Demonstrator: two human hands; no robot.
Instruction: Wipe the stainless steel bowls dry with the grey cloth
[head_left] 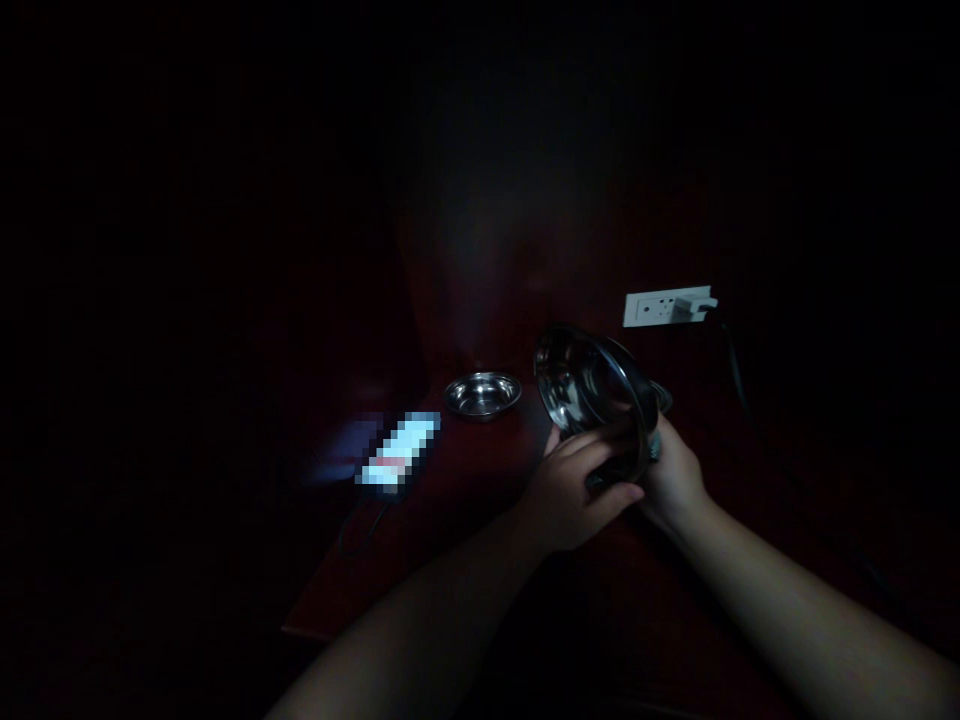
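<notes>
A shiny steel bowl (571, 385) is tilted on its side above the tabletop, its hollow facing partly toward me. My left hand (574, 495) grips its near lower side, with fingers over the rim and thumb stretched along the edge. Behind the bowl's right side, my right hand (675, 480) supports it; most of those fingers are hidden. A bit of teal patterned material, perhaps cloth (655, 446), shows between the right hand and the bowl. Left of the bowl, a shallow steel dish (482, 398) rests upright on the dark red table (450, 520).
A lit phone (399, 452), its screen pixelated, lies at the table's left with a cable by it. On the wall at right is a white socket plate (652, 308) with a plug and a hanging cord (735, 368). The surroundings are very dark.
</notes>
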